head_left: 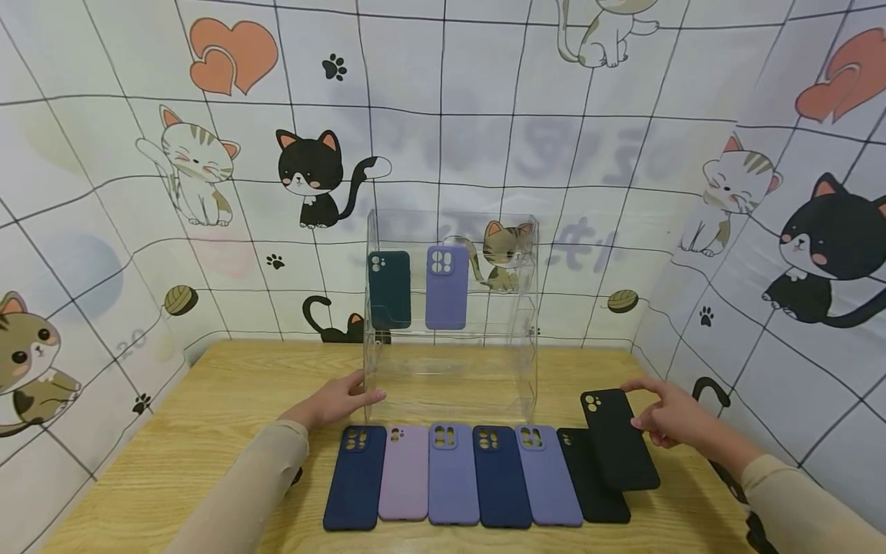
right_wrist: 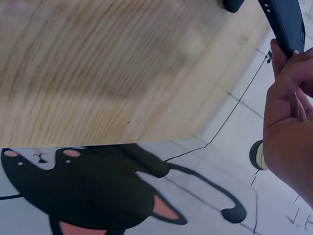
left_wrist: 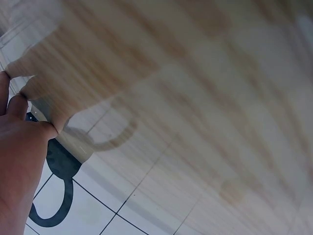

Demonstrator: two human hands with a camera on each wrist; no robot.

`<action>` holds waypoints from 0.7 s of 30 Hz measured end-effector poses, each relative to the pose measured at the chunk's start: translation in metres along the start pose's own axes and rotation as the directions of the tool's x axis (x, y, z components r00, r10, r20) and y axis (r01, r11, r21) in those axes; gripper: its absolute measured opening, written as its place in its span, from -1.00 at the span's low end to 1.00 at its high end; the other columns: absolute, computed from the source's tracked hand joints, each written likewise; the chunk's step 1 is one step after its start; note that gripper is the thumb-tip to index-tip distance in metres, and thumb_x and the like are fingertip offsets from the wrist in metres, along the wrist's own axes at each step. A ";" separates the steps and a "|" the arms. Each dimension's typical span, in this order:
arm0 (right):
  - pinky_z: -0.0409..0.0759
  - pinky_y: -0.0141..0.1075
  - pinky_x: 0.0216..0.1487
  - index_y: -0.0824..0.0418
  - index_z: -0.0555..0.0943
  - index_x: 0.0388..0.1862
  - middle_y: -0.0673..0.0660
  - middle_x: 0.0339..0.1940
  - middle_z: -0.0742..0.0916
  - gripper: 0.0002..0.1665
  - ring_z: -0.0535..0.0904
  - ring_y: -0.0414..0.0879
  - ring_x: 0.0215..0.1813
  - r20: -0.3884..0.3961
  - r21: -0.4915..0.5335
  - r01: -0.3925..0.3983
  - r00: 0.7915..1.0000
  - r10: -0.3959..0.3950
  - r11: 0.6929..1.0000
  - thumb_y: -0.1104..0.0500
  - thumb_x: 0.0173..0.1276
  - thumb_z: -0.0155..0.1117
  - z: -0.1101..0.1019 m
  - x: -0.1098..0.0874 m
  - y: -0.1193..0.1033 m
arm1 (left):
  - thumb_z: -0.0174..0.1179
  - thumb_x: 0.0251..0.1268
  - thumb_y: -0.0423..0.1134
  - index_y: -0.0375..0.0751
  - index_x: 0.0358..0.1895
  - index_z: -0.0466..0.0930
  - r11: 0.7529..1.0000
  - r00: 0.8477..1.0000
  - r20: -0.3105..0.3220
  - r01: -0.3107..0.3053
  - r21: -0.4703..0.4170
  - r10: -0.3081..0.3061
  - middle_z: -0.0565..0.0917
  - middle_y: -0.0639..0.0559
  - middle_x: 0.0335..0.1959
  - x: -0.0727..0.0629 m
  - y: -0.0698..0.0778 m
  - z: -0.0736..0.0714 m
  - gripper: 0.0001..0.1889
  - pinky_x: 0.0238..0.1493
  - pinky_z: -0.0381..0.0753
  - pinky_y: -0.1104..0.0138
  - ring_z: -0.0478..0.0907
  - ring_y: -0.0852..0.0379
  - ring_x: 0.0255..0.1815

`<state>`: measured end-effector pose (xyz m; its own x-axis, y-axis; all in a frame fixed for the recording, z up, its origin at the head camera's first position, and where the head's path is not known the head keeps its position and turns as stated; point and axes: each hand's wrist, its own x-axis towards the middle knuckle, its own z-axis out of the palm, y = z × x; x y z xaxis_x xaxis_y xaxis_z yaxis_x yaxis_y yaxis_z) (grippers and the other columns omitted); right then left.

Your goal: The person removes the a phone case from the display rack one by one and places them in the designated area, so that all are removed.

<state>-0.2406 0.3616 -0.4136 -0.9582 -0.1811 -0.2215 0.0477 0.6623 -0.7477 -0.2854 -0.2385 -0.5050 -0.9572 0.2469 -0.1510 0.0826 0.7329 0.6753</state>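
Observation:
My right hand (head_left: pixel 667 415) pinches a black phone case (head_left: pixel 618 440) by its right edge, tilted and overlapping another black phone case (head_left: pixel 577 477) at the row's right end. In the right wrist view the held case shows only in part at the top right. My left hand (head_left: pixel 339 400) rests on the table against the lower left side of a clear acrylic display rack (head_left: pixel 450 377), its fingertips touching the clear plastic. Upright in the rack stand a dark green phone case (head_left: pixel 391 291) and a lavender phone case (head_left: pixel 446 288).
Along the front of the wooden table (head_left: pixel 242 400) lies a row of phone cases: navy (head_left: pixel 354 477), pink (head_left: pixel 404 473), lavender (head_left: pixel 453 475), another navy (head_left: pixel 502 477) and another lavender (head_left: pixel 550 477). Cat-patterned sheeting (head_left: pixel 484 146) surrounds the back and sides.

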 end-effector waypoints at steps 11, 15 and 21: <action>0.38 -0.34 -0.59 0.45 0.27 0.56 0.06 -0.68 0.55 -0.26 0.40 -0.11 -0.63 0.044 -0.008 -0.003 0.999 0.004 1.000 0.40 0.46 0.24 -0.012 -0.008 0.021 | 0.12 0.41 0.51 0.04 0.77 0.00 1.000 1.000 -0.004 -0.006 -0.009 0.006 0.45 -0.36 0.57 -0.001 0.000 0.001 0.05 0.55 0.37 -0.30 0.42 -0.35 0.59; 0.37 -0.35 -0.60 0.47 0.26 0.57 0.06 -0.68 0.55 -0.26 0.39 -0.12 -0.64 0.051 -0.016 0.001 0.999 -0.001 1.000 0.40 0.46 0.23 -0.016 -0.007 0.031 | 0.11 0.41 0.51 0.03 0.77 -0.01 1.000 1.000 -0.005 -0.009 -0.002 0.009 0.42 -0.35 0.59 0.000 0.000 0.001 0.05 0.56 0.36 -0.30 0.40 -0.34 0.60; 0.35 -0.35 -0.58 0.48 0.25 0.58 0.04 -0.65 0.54 -0.27 0.38 -0.13 -0.61 0.084 -0.026 -0.006 0.996 0.009 1.000 0.37 0.48 0.20 -0.019 -0.005 0.039 | 0.11 0.41 0.51 0.01 0.77 -0.01 1.000 1.000 -0.005 -0.008 -0.002 0.008 0.41 -0.35 0.60 0.000 0.001 0.001 0.06 0.57 0.35 -0.29 0.39 -0.33 0.61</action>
<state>-0.2390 0.4021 -0.4291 -0.9307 -0.2357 -0.2797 0.0463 0.6825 -0.7294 -0.2845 -0.2371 -0.5051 -0.9579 0.2494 -0.1419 0.0896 0.7297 0.6779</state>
